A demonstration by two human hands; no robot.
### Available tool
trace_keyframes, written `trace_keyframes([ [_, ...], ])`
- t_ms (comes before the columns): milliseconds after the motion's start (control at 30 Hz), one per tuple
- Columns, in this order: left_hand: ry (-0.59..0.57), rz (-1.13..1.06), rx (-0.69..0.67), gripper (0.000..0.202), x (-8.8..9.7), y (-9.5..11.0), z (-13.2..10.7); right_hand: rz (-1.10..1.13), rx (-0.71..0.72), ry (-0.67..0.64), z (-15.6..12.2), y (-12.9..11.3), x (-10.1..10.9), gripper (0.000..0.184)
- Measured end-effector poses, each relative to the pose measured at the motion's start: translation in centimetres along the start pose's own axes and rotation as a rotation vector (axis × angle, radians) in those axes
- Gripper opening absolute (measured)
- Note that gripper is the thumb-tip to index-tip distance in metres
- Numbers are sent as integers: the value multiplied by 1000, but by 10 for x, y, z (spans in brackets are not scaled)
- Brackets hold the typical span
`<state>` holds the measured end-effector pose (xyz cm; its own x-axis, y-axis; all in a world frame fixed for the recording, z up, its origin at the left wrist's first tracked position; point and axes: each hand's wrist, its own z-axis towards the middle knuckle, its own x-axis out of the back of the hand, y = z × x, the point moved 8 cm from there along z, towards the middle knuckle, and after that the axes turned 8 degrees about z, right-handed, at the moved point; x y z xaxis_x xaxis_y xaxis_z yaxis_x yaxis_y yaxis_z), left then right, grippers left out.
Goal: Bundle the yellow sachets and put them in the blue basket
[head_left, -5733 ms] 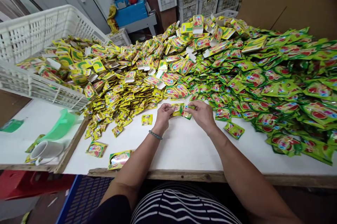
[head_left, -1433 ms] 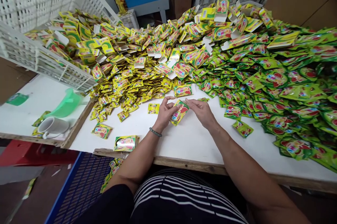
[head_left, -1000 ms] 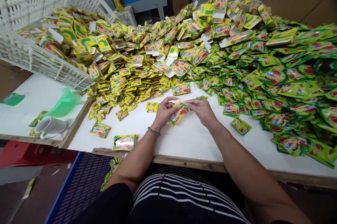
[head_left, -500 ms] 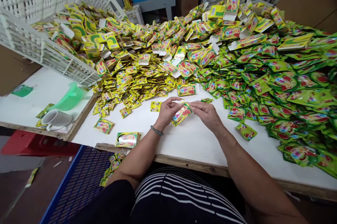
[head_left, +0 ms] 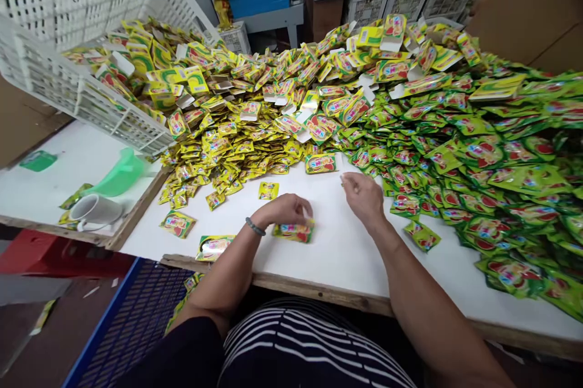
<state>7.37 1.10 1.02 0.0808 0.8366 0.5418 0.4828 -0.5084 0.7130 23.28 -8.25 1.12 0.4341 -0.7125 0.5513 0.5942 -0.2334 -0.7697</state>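
You are pressing your left hand down over a small box, fingers curled on its top, so it is lying flat on the white table close to the front edge, probably pinned there so that one hand is enough. Your right hand is hovering just beyond it, loosely spread and holding nothing, fingertips pointing toward the edge of the green packets, which are lying within easy reach on that side. A similar box is sitting a little farther out, and a single yellow sachet is lying apart from the yellow heap on your left. Farther back, a tipped white crate is spilling flat cartons onto the table. Half a second ago you were holding the box up between both hands, above the middle of the table; now your left hand alone is keeping it, lower and nearer to you, and your right hand is letting go and moving out toward the green packets.
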Motion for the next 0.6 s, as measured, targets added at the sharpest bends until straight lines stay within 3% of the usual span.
trace_keyframes([
  [33, -85, 146, 9, 20, -1, 0, -8, -86, -15, 11, 3, 11, 2, 32],
  [100, -148, 375, 36, 15, 6, -3, -27, -206, -20, -29, 7, 27, 0, 36],
  [267, -27, 658, 285, 21, 57, -31, -98, -316, -33, -234, 0, 40, -17, 29],
  [400, 113, 744, 489, 30, 98, -61, -141, -351, -21, -284, -3, 35, -23, 23],
  [500, 356, 818, 473, 30, 115, -60, -128, -282, 6, -291, -3, 30, -29, 16],
  [600, 529, 825, 499, 35, 111, -57, -88, -57, -68, -250, -3, 31, -28, 18],
])
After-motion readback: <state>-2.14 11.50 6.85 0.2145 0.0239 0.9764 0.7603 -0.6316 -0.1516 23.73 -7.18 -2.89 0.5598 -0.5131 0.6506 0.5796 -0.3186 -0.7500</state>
